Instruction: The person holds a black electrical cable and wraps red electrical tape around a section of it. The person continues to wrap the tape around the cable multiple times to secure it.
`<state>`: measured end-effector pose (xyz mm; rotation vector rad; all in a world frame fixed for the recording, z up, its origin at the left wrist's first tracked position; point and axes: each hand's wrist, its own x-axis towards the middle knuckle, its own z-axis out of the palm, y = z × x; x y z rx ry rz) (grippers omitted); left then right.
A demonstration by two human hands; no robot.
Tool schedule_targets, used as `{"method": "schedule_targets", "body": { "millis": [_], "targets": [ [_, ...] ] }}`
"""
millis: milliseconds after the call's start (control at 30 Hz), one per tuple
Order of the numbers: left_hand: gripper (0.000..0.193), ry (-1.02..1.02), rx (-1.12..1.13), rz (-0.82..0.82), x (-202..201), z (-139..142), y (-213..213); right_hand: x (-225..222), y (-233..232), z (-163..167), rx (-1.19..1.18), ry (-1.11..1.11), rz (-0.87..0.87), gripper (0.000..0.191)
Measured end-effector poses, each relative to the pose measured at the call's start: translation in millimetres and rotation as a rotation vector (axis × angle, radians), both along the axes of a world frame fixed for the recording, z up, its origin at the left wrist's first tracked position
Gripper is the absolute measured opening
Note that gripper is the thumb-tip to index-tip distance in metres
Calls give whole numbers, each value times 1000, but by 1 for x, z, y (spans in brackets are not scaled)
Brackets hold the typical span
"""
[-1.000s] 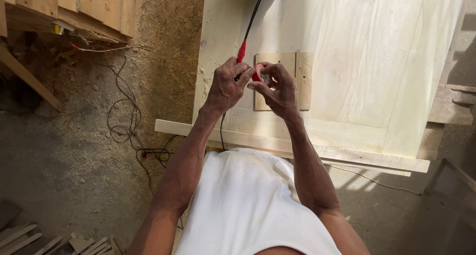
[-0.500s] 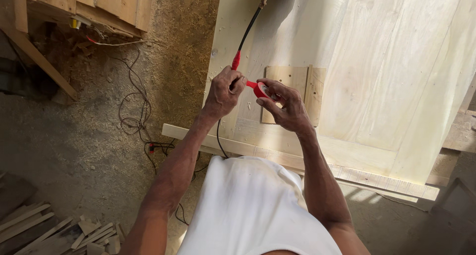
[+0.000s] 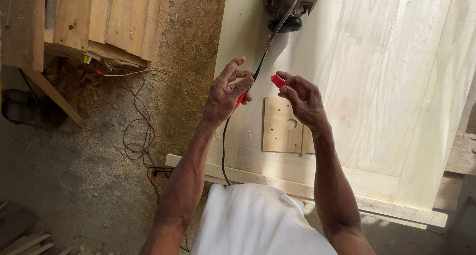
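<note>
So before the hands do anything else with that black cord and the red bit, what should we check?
1. Left hand has the black cord: ok, cord runs under its fingers.
2. Right hand grips the red piece: ok, pinched at fingertips.
3. Cord's bare spot covered: cannot tell.
4. Power tool switched off: cannot tell.
5. Small drilled board lies flat on the pale panel: ok.

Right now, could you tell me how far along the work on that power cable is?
Midway, by the look of it. Done: a strip of red tape already sits on the black cable under the left hand. In hand: the right hand pinches a red tape piece beside the cable. Left: that piece is not yet on the cable, which runs to the power tool.
</note>
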<state>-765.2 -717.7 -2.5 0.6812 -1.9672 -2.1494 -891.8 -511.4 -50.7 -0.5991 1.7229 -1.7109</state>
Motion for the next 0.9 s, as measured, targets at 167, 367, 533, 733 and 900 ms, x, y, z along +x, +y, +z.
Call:
{"method": "schedule_targets", "body": {
  "millis": [167, 367, 533, 733, 900],
  "targets": [
    [60, -44, -270, -60, -23, 4, 12, -4, -22, -2, -161, -99, 5, 26],
    [62, -76, 18, 67, -25, -7, 6, -9, -43, -8, -334, -261, 26, 27],
    [63, -79, -102, 87, -29, -7, 3, -13, -54, -12, -383, -252, 74, 27],
    [59, -153, 131, 86, -29, 4, -4, -20, -54, -14, -372, -213, 94, 28],
    [49, -146, 284, 78, -34, 9, -9, -25, -57, -19, -403, -196, 139, 26]
  ]
}}
